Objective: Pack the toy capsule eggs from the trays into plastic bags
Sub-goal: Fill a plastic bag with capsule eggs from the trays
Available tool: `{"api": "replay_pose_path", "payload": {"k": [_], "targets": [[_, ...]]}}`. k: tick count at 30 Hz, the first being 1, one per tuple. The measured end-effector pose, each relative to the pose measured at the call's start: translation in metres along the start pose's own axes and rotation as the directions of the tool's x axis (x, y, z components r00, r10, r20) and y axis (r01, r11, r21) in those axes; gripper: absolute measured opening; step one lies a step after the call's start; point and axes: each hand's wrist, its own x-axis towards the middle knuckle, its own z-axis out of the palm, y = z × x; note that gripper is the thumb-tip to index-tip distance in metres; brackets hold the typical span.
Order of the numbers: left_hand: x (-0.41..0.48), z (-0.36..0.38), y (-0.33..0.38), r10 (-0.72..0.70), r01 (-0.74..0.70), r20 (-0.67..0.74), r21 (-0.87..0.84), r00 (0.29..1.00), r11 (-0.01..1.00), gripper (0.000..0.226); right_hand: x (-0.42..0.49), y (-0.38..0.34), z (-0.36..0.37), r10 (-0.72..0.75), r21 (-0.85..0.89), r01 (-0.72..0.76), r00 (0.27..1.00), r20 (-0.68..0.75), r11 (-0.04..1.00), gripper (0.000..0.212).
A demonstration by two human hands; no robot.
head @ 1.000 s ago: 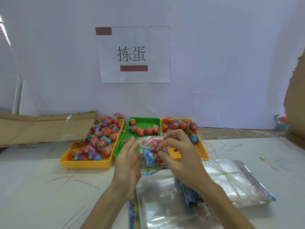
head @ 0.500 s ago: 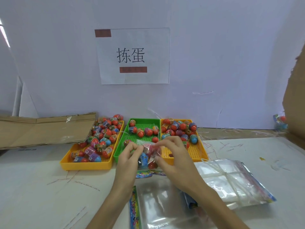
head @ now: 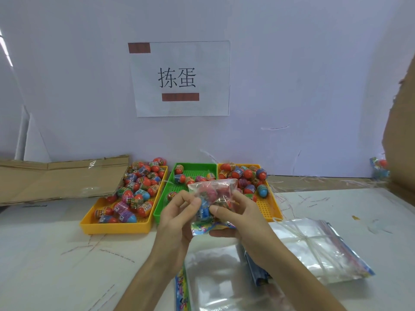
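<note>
I hold a clear plastic bag with a few toy capsule eggs inside, in the air in front of the trays. My left hand pinches its left side and my right hand grips its right side and colourful lower strip. Behind it stand three trays: a yellow tray on the left heaped with several eggs, a green tray in the middle holding several eggs, and a yellow tray on the right with several eggs.
An empty plastic bag lies flat below my hands. A tied bundle of bags lies to the right. Flattened cardboard leans at the back left, a cardboard box edge at the far right, with a filled bag beside it.
Both hands have lifted the filled bag up and turned it, so its colourful strip now hangs at the bottom. The trays have not moved.
</note>
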Motion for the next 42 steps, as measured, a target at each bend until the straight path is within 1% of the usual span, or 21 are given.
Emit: {"api": "replay_pose_path", "payload": {"k": [3, 6, 10, 11, 14, 15, 16, 19, 21, 23, 25, 27, 29, 31, 34, 36, 39, 42], "targets": [[0.0, -0.001, 0.0, -0.013, 0.014, 0.008, -0.048, 1.0, 0.999, 0.014, 0.001, 0.001, 0.001, 0.022, 0.057, -0.022, 1.0, -0.001, 0.998, 0.031], [0.001, -0.002, 0.0, -0.027, 0.026, -0.011, -0.053, 1.0, 0.998, 0.016, 0.001, -0.001, 0.001, 0.048, 0.074, -0.05, 0.998, 0.033, 0.996, 0.033], [0.002, -0.001, 0.001, -0.027, 0.027, -0.027, -0.012, 0.999, 1.0, 0.018, -0.001, -0.006, -0.001, 0.065, 0.023, -0.068, 0.994, 0.092, 0.997, 0.054], [0.003, -0.001, 0.002, -0.025, 0.025, -0.029, -0.001, 0.999, 1.0, 0.019, -0.002, -0.006, -0.001, 0.061, 0.016, -0.063, 0.994, 0.093, 0.998, 0.056], [0.003, 0.001, 0.002, -0.039, 0.039, -0.02, 0.01, 0.999, 0.999, 0.021, -0.003, -0.008, 0.002, 0.028, 0.023, -0.029, 1.0, 0.012, 0.999, 0.043], [0.003, 0.002, 0.002, -0.048, 0.048, -0.014, 0.001, 0.999, 0.999, 0.022, -0.004, -0.008, 0.003, 0.025, 0.019, -0.024, 0.999, -0.022, 1.0, 0.043], [0.003, 0.003, 0.002, -0.056, 0.056, -0.012, -0.012, 0.998, 0.998, 0.023, -0.004, -0.008, 0.003, 0.023, 0.015, -0.022, 0.999, -0.041, 1.0, 0.045], [0.002, 0.004, 0.004, -0.055, 0.054, -0.021, -0.052, 0.998, 0.997, 0.023, -0.004, -0.007, 0.006, 0.001, 0.009, 0.0, 0.999, -0.036, 1.0, 0.057], [0.002, 0.002, 0.006, -0.042, 0.042, 0.002, -0.09, 0.999, 0.995, 0.022, -0.004, -0.007, 0.008, -0.021, 0.018, 0.021, 0.999, -0.028, 1.0, 0.06], [0.002, 0.002, 0.007, -0.047, 0.05, 0.027, -0.125, 0.999, 0.991, 0.029, -0.003, -0.005, 0.009, -0.021, 0.057, 0.022, 1.0, -0.02, 0.998, 0.058], [0.001, 0.002, 0.008, -0.069, 0.074, 0.035, -0.159, 0.997, 0.985, 0.043, -0.002, -0.003, 0.009, 0.002, 0.128, -0.002, 1.0, -0.001, 0.992, 0.056], [0.001, 0.001, 0.009, -0.094, 0.098, 0.026, -0.228, 0.995, 0.969, 0.048, -0.002, -0.003, 0.009, 0.023, 0.2, -0.026, 1.0, 0.018, 0.979, 0.052], [0.001, 0.001, 0.01, -0.113, 0.111, 0.011, -0.301, 0.994, 0.947, 0.046, -0.001, -0.003, 0.008, 0.017, 0.232, -0.02, 1.0, 0.015, 0.973, 0.045], [0.0, 0.001, 0.01, -0.13, 0.127, 0.014, -0.329, 0.991, 0.936, 0.043, 0.0, -0.004, 0.006, 0.019, 0.235, -0.015, 1.0, -0.014, 0.972, 0.042], [0.0, 0.002, 0.007, -0.169, 0.171, 0.04, -0.379, 0.985, 0.909, 0.034, 0.002, -0.003, 0.002, 0.07, 0.255, -0.059, 0.997, -0.034, 0.965, 0.037], [0.0, 0.001, 0.005, -0.204, 0.202, 0.038, -0.409, 0.978, 0.89, 0.033, 0.002, -0.004, 0.001, 0.096, 0.277, -0.084, 0.995, -0.029, 0.957, 0.035], [0.001, -0.002, 0.003, -0.238, 0.223, 0.012, -0.4, 0.971, 0.889, 0.028, 0.001, -0.005, 0.003, 0.114, 0.292, -0.109, 0.993, -0.001, 0.95, 0.034], [0.002, -0.002, -0.001, -0.271, 0.236, -0.05, -0.358, 0.961, 0.904, 0.026, 0.001, 0.001, 0.005, 0.155, 0.3, -0.131, 0.986, -0.057, 0.945, 0.039]]}}
